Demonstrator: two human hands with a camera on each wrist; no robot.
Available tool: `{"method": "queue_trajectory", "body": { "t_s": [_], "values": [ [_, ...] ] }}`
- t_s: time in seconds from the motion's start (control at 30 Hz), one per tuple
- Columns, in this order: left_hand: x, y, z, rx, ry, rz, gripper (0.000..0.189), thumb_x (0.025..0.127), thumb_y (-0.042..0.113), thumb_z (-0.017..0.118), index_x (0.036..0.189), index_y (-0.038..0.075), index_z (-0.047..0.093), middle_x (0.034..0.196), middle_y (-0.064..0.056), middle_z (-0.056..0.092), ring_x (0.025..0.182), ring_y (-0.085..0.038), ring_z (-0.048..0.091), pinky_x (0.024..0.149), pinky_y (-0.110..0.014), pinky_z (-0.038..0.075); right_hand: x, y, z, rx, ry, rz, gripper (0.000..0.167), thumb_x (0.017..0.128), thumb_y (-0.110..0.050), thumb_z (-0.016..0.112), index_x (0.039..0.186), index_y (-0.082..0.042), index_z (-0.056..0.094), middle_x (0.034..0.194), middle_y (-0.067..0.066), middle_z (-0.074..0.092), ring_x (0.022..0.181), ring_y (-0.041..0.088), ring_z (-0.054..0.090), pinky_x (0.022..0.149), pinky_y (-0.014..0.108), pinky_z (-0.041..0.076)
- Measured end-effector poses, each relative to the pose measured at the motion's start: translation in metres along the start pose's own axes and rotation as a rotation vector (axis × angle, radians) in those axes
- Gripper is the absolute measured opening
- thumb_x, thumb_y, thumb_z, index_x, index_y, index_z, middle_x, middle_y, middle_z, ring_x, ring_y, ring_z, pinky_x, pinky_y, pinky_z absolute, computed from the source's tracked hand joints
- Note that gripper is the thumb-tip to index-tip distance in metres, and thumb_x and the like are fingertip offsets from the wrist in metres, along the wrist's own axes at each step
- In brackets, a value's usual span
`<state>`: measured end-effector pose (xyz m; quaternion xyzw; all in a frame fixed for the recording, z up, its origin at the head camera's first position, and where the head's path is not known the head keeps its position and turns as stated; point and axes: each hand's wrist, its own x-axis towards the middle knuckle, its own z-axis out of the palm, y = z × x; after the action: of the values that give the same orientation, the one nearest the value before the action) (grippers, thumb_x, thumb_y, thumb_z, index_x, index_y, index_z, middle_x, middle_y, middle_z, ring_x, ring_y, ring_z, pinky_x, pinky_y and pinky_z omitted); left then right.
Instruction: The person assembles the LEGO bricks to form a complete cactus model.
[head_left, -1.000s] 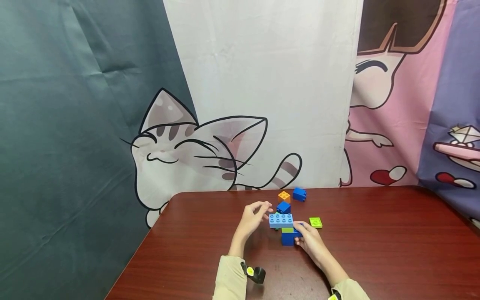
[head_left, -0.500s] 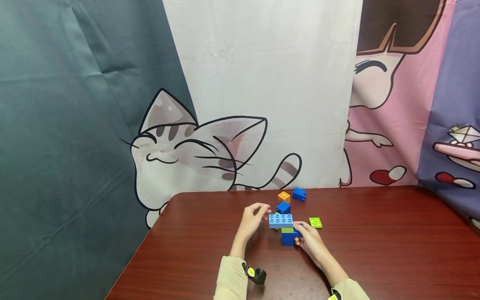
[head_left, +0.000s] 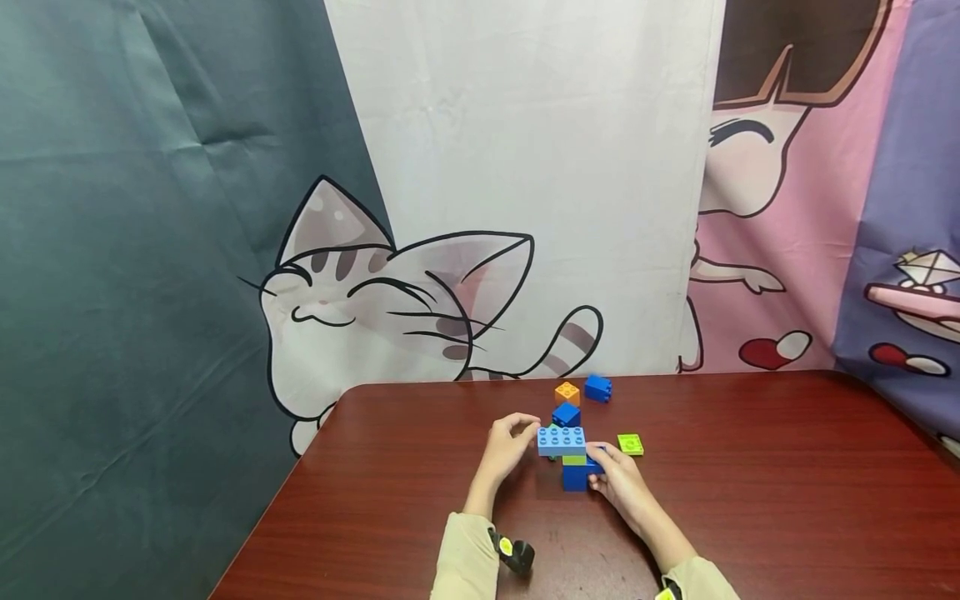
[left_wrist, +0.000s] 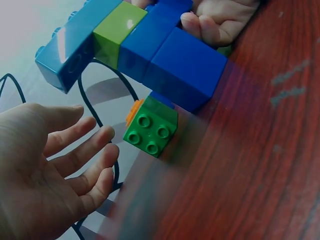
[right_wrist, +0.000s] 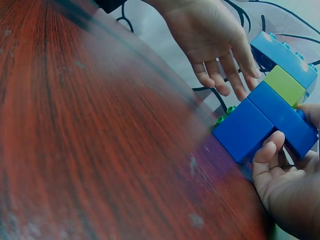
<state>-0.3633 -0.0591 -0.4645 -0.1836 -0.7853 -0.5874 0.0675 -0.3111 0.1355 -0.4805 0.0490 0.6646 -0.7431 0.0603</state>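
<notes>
My right hand (head_left: 618,483) grips a stack of toy building bricks by the dark blue part on its right side. At the bottom of the stack is a dark blue brick (right_wrist: 244,131), with another dark blue brick (right_wrist: 282,119) over it. Above these sit a lime green brick (left_wrist: 119,31) and, on top, a long light blue brick (head_left: 561,442) that juts out to the left. Its left end is close to my left hand (head_left: 504,454), whose fingers are loosely bent and hold nothing. In the left wrist view that palm (left_wrist: 45,170) faces the stack.
Behind the stack stands a green brick (left_wrist: 151,127), partly hidden in the head view. Farther back lie a blue brick (head_left: 566,415), an orange brick (head_left: 567,393) and another blue brick (head_left: 598,387). A flat lime brick (head_left: 630,444) lies to the right on the brown table (head_left: 750,483).
My left hand has shifted slightly toward me, its fingertips lower beside the light blue brick's left end. The right hand and the stack have stayed in place.
</notes>
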Motion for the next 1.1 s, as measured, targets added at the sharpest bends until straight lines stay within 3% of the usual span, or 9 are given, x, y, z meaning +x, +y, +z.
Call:
{"method": "queue_trajectory", "body": {
  "t_s": [0.07,0.17,0.4,0.7,0.8,0.93,1.03,1.1],
  "values": [
    [0.000,0.000,0.002,0.001,0.001,-0.062,0.030,0.094,0.018,0.062,0.109,-0.008,0.067,0.097,-0.017,0.071,0.073,-0.015,0.061,0.066,-0.018,0.049,-0.001,0.000,0.000,-0.002,-0.005,-0.003,0.042,0.103,-0.026,0.043,0.131,0.005,0.043,0.095,0.000,0.056,0.068,0.006,0.047,0.063,0.020,0.044],
    [0.001,0.000,0.005,0.028,0.002,-0.100,0.026,0.092,0.012,0.064,0.109,-0.007,0.067,0.103,-0.020,0.070,0.076,-0.014,0.058,0.066,-0.018,0.047,-0.001,0.000,-0.001,-0.003,-0.012,-0.008,0.043,0.103,-0.026,0.044,0.131,0.006,0.042,0.094,0.000,0.056,0.068,0.006,0.047,0.063,0.020,0.045],
    [0.000,-0.004,0.007,0.042,0.003,-0.135,0.027,0.088,0.009,0.068,0.110,-0.007,0.066,0.103,-0.020,0.071,0.079,-0.014,0.064,0.069,-0.018,0.050,0.000,0.001,0.000,0.017,-0.007,-0.002,0.040,0.102,-0.026,0.045,0.128,0.005,0.045,0.093,-0.001,0.056,0.066,0.005,0.047,0.063,0.019,0.045],
    [-0.005,-0.014,0.009,-0.001,-0.053,-0.165,0.030,0.088,0.006,0.068,0.114,-0.008,0.062,0.107,-0.023,0.068,0.089,-0.025,0.067,0.081,-0.032,0.057,0.001,-0.001,0.001,0.013,-0.001,0.001,0.039,0.102,-0.025,0.044,0.129,0.004,0.045,0.094,0.000,0.055,0.067,0.006,0.047,0.064,0.019,0.044],
    [-0.010,-0.002,0.006,-0.033,-0.061,-0.179,0.032,0.088,0.004,0.067,0.116,-0.011,0.059,0.110,-0.027,0.066,0.093,-0.032,0.067,0.082,-0.033,0.056,0.001,-0.001,0.001,0.010,-0.003,0.003,0.039,0.103,-0.025,0.044,0.129,0.004,0.045,0.094,0.000,0.055,0.067,0.006,0.046,0.063,0.019,0.044],
    [-0.010,-0.005,0.007,-0.013,-0.076,-0.185,0.033,0.087,0.003,0.067,0.117,-0.009,0.059,0.113,-0.026,0.065,0.093,-0.028,0.064,0.082,-0.033,0.054,0.001,-0.001,0.001,0.008,0.000,0.005,0.040,0.102,-0.025,0.044,0.129,0.004,0.046,0.094,-0.001,0.055,0.067,0.006,0.046,0.063,0.019,0.044],
    [-0.007,-0.018,0.010,0.021,-0.081,-0.184,0.035,0.084,0.003,0.069,0.117,-0.006,0.061,0.113,-0.021,0.066,0.093,-0.021,0.060,0.080,-0.029,0.052,0.000,-0.001,0.001,0.002,0.004,0.003,0.040,0.102,-0.025,0.044,0.130,0.004,0.046,0.094,-0.001,0.055,0.067,0.006,0.047,0.063,0.019,0.045],
    [-0.007,-0.017,0.010,0.030,-0.085,-0.182,0.038,0.082,0.002,0.071,0.117,-0.006,0.060,0.112,-0.020,0.065,0.093,-0.021,0.059,0.079,-0.027,0.050,0.000,-0.001,0.001,-0.002,0.005,0.001,0.040,0.102,-0.025,0.044,0.130,0.004,0.046,0.094,-0.001,0.055,0.067,0.006,0.047,0.063,0.019,0.045]
  ]
}}
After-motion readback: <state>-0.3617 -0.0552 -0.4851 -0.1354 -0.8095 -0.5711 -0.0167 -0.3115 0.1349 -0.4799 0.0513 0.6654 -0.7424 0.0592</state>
